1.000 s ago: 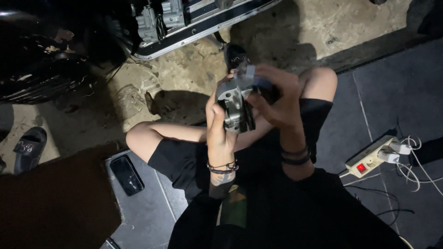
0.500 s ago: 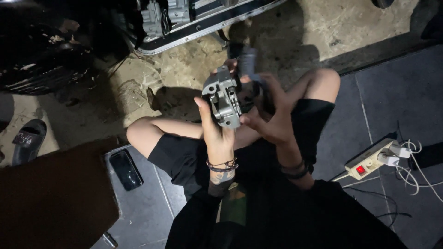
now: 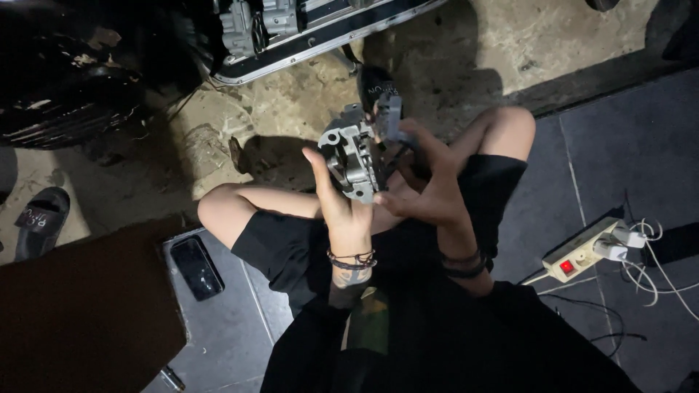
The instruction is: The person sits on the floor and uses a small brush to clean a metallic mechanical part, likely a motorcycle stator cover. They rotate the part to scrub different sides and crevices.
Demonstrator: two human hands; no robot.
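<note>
Sitting cross-legged on the ground, you hold a grey metal engine part (image 3: 354, 159) up in front of your knees, and everything else is easiest placed from it. Your left hand (image 3: 341, 195) comes up from below the part, palm against its near side, the thumb and fingers curled round its lower left edge so that it is firmly clasped. Your right hand (image 3: 429, 188) sits just right of the part, fingers bent and wrapped over its right side, where a dark block (image 3: 389, 116) sticks up above the grey casting; how tightly those fingers press there, you cannot tell. Both wrists wear dark bands.

Above the part, at the top of the view, lies a long black tray (image 3: 320, 49) with a pale rim, and in it sit more grey metal engine pieces (image 3: 251, 18), close together at its left end. Far left of the part, a black sandal (image 3: 40, 218) lies on the dirty concrete. Below and left of the part, a dark phone (image 3: 196, 267) lies flat on a grey floor panel, just beside your left thigh. Well to the right of the part, a white power strip (image 3: 582, 251) with a red switch rests on the dark mat, with white plugs and cables in it.
</note>
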